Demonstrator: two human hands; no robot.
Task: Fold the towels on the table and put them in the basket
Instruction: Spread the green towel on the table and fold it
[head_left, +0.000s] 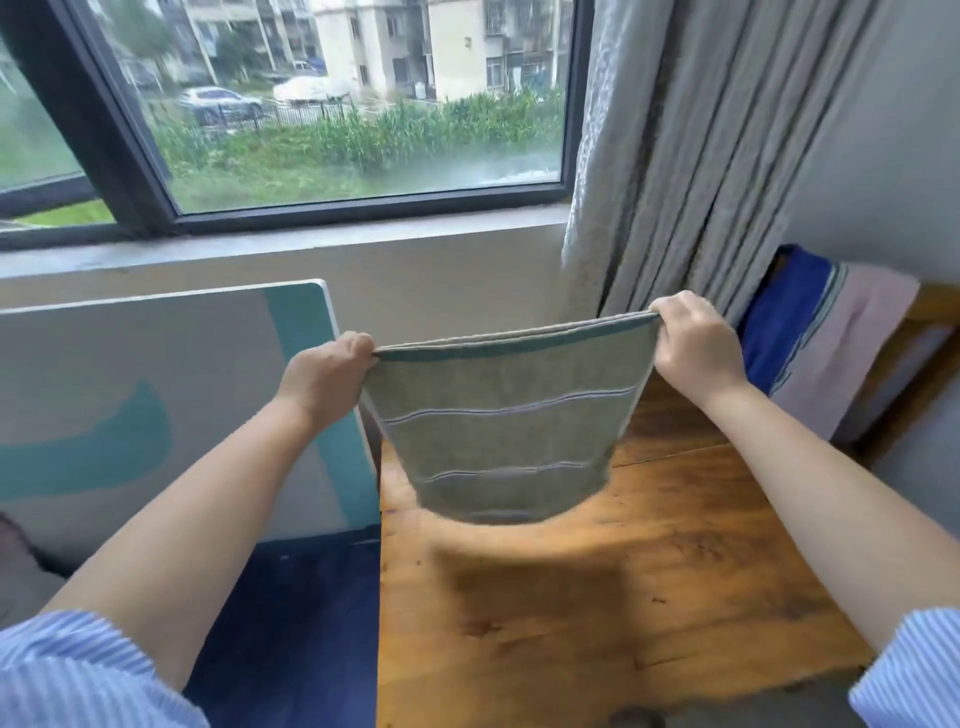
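A grey-green towel (498, 421) with thin white stripes and a teal band along its top edge hangs doubled over in the air above the wooden table (597, 587). My left hand (324, 382) pinches its top left corner and my right hand (696, 343) pinches its top right corner. The top edge is stretched taut between them. Its lower edge hangs just above the tabletop and casts a shadow there. A blue towel (779, 322) and a pink towel (852, 353) lie draped at the far right. No basket is in view.
A grey and teal panel (156, 410) stands to the left of the table. Behind it are a window sill and a window. A grey curtain (691, 156) hangs at the back right. Dark blue floor (291, 623) lies left of the table.
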